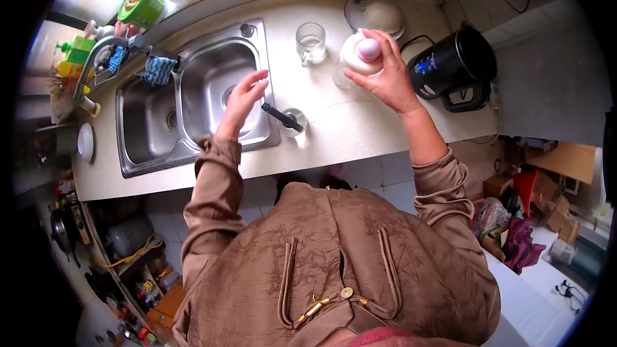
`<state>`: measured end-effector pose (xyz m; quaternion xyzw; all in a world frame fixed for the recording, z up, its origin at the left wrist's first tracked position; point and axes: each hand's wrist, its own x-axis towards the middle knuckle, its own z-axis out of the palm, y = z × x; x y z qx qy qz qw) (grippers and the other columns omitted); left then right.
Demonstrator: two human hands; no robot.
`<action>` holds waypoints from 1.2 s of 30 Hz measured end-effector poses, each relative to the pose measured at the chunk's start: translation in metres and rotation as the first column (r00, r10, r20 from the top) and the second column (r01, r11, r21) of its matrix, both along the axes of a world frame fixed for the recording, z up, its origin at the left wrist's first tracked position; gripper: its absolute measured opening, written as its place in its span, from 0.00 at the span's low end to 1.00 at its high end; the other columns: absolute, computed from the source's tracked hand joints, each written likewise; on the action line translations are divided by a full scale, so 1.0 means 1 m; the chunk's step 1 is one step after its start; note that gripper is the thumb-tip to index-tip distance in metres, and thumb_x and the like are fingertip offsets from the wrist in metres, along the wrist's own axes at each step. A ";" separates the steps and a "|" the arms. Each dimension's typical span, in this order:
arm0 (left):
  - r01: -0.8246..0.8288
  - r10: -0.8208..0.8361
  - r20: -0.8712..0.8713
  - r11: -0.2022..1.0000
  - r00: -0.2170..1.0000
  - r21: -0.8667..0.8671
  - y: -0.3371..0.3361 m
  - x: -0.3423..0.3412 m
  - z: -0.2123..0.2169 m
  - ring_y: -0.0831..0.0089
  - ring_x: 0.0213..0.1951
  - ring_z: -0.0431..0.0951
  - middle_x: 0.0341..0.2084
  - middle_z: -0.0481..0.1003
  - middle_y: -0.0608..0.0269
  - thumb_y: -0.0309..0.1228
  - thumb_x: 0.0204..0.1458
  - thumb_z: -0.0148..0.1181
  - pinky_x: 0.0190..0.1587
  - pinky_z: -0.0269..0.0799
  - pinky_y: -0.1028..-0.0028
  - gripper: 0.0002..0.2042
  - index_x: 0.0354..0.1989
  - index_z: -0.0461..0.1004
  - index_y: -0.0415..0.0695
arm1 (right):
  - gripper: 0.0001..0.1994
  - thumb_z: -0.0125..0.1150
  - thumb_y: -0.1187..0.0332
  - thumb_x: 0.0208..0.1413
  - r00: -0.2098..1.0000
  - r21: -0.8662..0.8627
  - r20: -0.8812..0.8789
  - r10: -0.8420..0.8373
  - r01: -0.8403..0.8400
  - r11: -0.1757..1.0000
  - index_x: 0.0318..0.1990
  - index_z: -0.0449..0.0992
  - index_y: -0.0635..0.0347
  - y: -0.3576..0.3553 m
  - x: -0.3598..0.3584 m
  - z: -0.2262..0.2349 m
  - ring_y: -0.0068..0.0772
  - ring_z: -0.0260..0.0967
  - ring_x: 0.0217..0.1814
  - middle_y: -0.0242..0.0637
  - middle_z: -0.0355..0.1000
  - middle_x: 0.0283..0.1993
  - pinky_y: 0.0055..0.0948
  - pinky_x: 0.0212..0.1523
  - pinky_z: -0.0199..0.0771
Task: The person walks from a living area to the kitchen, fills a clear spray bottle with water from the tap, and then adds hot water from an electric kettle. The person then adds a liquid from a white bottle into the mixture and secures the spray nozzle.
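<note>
My right hand (392,77) grips a white-topped clear container (350,58) with a round pink knob, over the counter's right half. Its lower part looks like see-through glass, partly hidden by the top and fingers. My left hand (241,106) hovers by the sink's right rim, fingers apart and holding nothing. Just right of it stands a small clear vessel (297,122) with a black handle slanting across. A glass mug (311,44) with what looks like clear liquid inside stands between my hands, farther back. The black electric kettle (453,67) with a lit blue display is right of my right hand.
A steel double sink (263,58) with a tap (87,74) fills the counter's left. A striped blue cloth (159,71) hangs over it. Behind my right hand lies a plate with a pale dome (384,16). A green tub (144,9) stands on the ledge.
</note>
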<state>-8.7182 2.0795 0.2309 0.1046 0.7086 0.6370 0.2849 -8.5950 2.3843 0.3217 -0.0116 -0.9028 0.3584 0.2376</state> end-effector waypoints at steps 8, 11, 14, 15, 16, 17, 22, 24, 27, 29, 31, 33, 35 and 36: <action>0.030 0.029 -0.342 0.986 0.939 0.167 0.050 -0.014 0.112 0.70 0.53 0.71 0.56 0.68 0.57 0.31 0.51 0.66 0.54 0.69 0.72 0.27 0.59 0.66 0.42 | 0.37 0.76 0.63 0.36 0.996 -0.114 -0.011 -0.093 0.091 0.989 0.58 0.66 0.49 0.007 0.017 0.022 0.44 0.67 0.55 0.40 0.63 0.54 0.38 0.55 0.70; 0.112 -0.087 -0.686 0.994 0.723 -0.008 0.073 0.058 0.146 0.58 0.62 0.62 0.62 0.60 0.51 0.33 0.43 0.72 0.61 0.63 0.61 0.42 0.66 0.54 0.40 | 0.37 0.76 0.64 0.35 0.996 -0.156 -0.064 -0.067 0.057 0.986 0.57 0.66 0.52 -0.009 0.038 0.069 0.43 0.67 0.56 0.42 0.65 0.55 0.38 0.56 0.69; 0.113 -0.107 -0.811 0.992 0.575 -0.051 0.108 0.106 0.137 0.55 0.62 0.61 0.61 0.59 0.46 0.34 0.36 0.75 0.62 0.60 0.57 0.52 0.69 0.45 0.43 | 0.36 0.76 0.64 0.34 0.994 -0.196 -0.109 -0.011 -0.011 0.981 0.56 0.67 0.55 -0.028 0.062 0.105 0.43 0.66 0.58 0.43 0.66 0.55 0.37 0.57 0.68; 0.114 -0.095 -0.812 0.993 0.576 -0.036 0.114 0.111 0.129 0.55 0.61 0.63 0.59 0.61 0.45 0.35 0.36 0.76 0.60 0.62 0.58 0.54 0.70 0.43 0.45 | 0.36 0.76 0.65 0.34 0.992 -0.162 -0.120 0.030 -0.050 0.985 0.56 0.68 0.56 -0.030 0.066 0.113 0.42 0.66 0.58 0.43 0.66 0.55 0.37 0.57 0.68; 0.163 -0.084 -0.661 0.985 0.746 0.060 0.117 0.114 0.128 0.56 0.57 0.69 0.54 0.67 0.46 0.35 0.35 0.76 0.57 0.65 0.61 0.50 0.68 0.49 0.44 | 0.36 0.75 0.65 0.33 0.990 -0.129 -0.126 0.070 -0.086 0.988 0.56 0.68 0.56 -0.031 0.072 0.119 0.42 0.66 0.58 0.44 0.67 0.55 0.37 0.58 0.68; 0.251 -0.163 -0.601 0.966 0.782 0.063 0.118 0.115 0.125 0.57 0.56 0.70 0.52 0.68 0.47 0.35 0.35 0.76 0.56 0.66 0.62 0.49 0.67 0.50 0.43 | 0.36 0.75 0.65 0.33 0.985 -0.097 -0.130 0.109 -0.122 0.988 0.56 0.68 0.57 -0.031 0.076 0.123 0.42 0.67 0.58 0.44 0.67 0.55 0.37 0.58 0.67; 0.535 -0.486 -0.276 0.833 0.829 0.140 0.113 0.128 0.107 0.64 0.53 0.71 0.49 0.71 0.53 0.38 0.36 0.76 0.55 0.66 0.67 0.44 0.62 0.57 0.40 | 0.37 0.74 0.69 0.33 0.927 -0.414 -0.015 0.375 -0.347 0.842 0.58 0.67 0.61 0.001 0.081 0.138 0.30 0.68 0.55 0.39 0.68 0.55 0.28 0.56 0.66; 0.551 -0.516 -0.222 0.823 0.827 0.141 0.110 0.132 0.095 0.65 0.55 0.69 0.51 0.70 0.54 0.38 0.36 0.76 0.57 0.65 0.67 0.44 0.61 0.57 0.39 | 0.38 0.73 0.69 0.37 0.927 -0.522 -0.180 0.330 -0.374 0.767 0.60 0.65 0.62 0.008 0.081 0.135 0.29 0.69 0.54 0.38 0.69 0.54 0.28 0.57 0.67; 0.450 -0.434 -0.119 0.863 0.893 0.231 0.112 0.133 0.072 0.65 0.57 0.68 0.52 0.69 0.54 0.36 0.37 0.76 0.59 0.63 0.67 0.44 0.62 0.56 0.40 | 0.35 0.71 0.69 0.43 0.915 -0.562 -0.297 0.275 -0.400 0.724 0.62 0.63 0.62 0.037 0.077 0.137 0.29 0.69 0.54 0.39 0.68 0.55 0.28 0.57 0.69; 0.365 -0.322 -0.192 0.892 0.927 0.267 0.113 0.138 0.050 0.66 0.58 0.66 0.54 0.67 0.55 0.35 0.37 0.76 0.60 0.62 0.67 0.43 0.62 0.55 0.40 | 0.35 0.67 0.64 0.48 0.921 -0.576 -0.384 0.058 -0.289 0.765 0.62 0.60 0.64 0.043 0.073 0.131 0.35 0.68 0.56 0.41 0.68 0.55 0.33 0.58 0.70; 0.342 -0.292 -0.230 0.914 0.928 0.219 0.111 0.144 0.036 0.65 0.59 0.66 0.54 0.66 0.55 0.35 0.38 0.76 0.60 0.62 0.67 0.43 0.62 0.55 0.40 | 0.31 0.69 0.68 0.47 0.920 -0.731 -0.388 -0.059 -0.269 0.627 0.59 0.61 0.58 0.047 0.069 0.123 0.32 0.67 0.56 0.38 0.66 0.54 0.34 0.57 0.72; 0.347 -0.294 -0.248 0.914 0.923 0.210 0.107 0.155 0.031 0.64 0.60 0.64 0.56 0.64 0.55 0.34 0.37 0.76 0.61 0.60 0.66 0.43 0.62 0.55 0.40 | 0.30 0.70 0.70 0.47 0.917 -0.838 -0.361 -0.167 -0.241 0.489 0.56 0.60 0.54 0.044 0.062 0.103 0.31 0.66 0.56 0.35 0.64 0.53 0.35 0.56 0.73; 0.368 -0.313 -0.246 0.903 0.917 0.223 0.106 0.164 0.031 0.64 0.60 0.64 0.57 0.63 0.55 0.34 0.38 0.76 0.62 0.59 0.66 0.43 0.62 0.55 0.40 | 0.31 0.71 0.71 0.46 0.906 -0.905 -0.316 -0.281 -0.200 0.375 0.54 0.57 0.52 0.028 0.050 0.067 0.30 0.65 0.57 0.35 0.61 0.54 0.36 0.56 0.74; 0.353 -0.297 -0.236 0.902 0.925 0.247 0.106 0.168 0.029 0.64 0.61 0.63 0.57 0.63 0.54 0.34 0.38 0.76 0.63 0.58 0.66 0.43 0.62 0.55 0.39 | 0.33 0.73 0.71 0.45 0.909 -0.913 -0.290 -0.301 -0.168 0.371 0.54 0.56 0.51 0.023 0.041 0.047 0.30 0.64 0.58 0.34 0.60 0.54 0.35 0.57 0.73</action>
